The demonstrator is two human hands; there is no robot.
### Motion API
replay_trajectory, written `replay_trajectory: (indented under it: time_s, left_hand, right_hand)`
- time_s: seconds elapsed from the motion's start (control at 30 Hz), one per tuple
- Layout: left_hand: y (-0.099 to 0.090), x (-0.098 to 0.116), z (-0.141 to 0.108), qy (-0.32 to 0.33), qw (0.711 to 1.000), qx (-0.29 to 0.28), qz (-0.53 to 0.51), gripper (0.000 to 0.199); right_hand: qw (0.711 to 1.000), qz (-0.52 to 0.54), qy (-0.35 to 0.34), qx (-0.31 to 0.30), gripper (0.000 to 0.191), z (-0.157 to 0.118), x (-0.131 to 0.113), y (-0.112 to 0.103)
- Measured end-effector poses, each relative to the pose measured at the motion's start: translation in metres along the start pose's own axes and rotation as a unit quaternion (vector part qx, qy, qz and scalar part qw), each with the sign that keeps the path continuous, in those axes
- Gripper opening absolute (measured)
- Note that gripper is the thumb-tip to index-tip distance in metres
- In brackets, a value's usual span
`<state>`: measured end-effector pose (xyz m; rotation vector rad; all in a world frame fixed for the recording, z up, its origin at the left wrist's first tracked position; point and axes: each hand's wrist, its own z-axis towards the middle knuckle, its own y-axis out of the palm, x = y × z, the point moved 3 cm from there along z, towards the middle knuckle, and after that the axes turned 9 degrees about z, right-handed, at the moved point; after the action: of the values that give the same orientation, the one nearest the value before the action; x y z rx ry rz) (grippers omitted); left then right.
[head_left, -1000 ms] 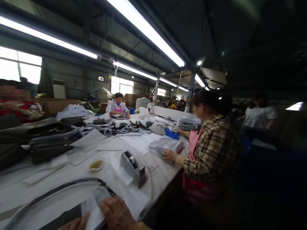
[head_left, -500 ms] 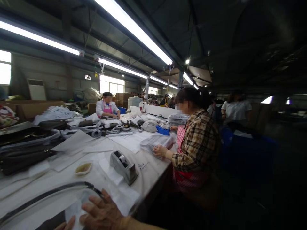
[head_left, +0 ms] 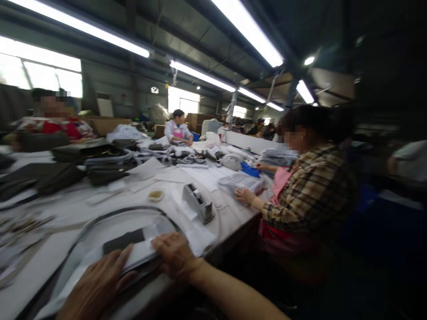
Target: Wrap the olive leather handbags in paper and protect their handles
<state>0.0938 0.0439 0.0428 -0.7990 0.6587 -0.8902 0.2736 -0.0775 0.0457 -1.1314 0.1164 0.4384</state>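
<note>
A dark bag (head_left: 122, 240), partly covered by white wrapping paper (head_left: 142, 254), lies at the near edge of the table. Its long strap (head_left: 115, 208) arcs around the far side. My left hand (head_left: 98, 280) rests on the near left of the bag and paper, fingers stretched out, thumb apart. At the right end, my right hand (head_left: 175, 254) has its fingers curled over the paper's edge. Both hands are slightly blurred, and the bag's underside is hidden.
A grey tape dispenser (head_left: 197, 203) and a small shallow dish (head_left: 155, 195) stand beyond the bag. Dark bags (head_left: 83, 155) are piled at the left. At the right, a co-worker in a plaid shirt (head_left: 310, 191) handles a plastic-wrapped packet (head_left: 240, 182).
The view has swung left and down, bringing more of the bag and another seated person into sight. My left hand now shows nearly whole; my right hand's fingers have gone from spread to curled.
</note>
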Motion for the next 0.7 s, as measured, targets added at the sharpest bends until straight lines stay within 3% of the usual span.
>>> replay_trajectory:
  time_s: [0.13,0.23,0.37,0.53,0.7]
  left_hand:
    - [-0.025,0.014,-0.006,-0.013,0.995,-0.082,0.051,0.04]
    - [-0.026,0.02,-0.002,-0.03,0.99,-0.12,0.065,0.053]
    - [-0.02,0.026,-0.008,-0.034,0.992,-0.102,0.072,0.062]
    - [-0.013,0.036,-0.014,-0.012,0.993,-0.11,0.048,0.056]
    - [-0.021,0.04,-0.014,-0.028,0.995,-0.097,0.029,0.053]
  right_hand:
    - [0.994,0.072,0.069,-0.051,0.096,0.009,-0.001,-0.013]
    - [0.988,0.068,0.095,-0.102,0.106,0.022,0.006,-0.017]
    - [0.982,0.018,0.111,-0.15,0.101,0.023,0.011,-0.011]
    - [0.991,-0.03,0.063,-0.116,0.086,0.015,0.011,-0.003]
    - [0.993,-0.05,0.026,-0.106,0.079,0.008,0.019,0.001]
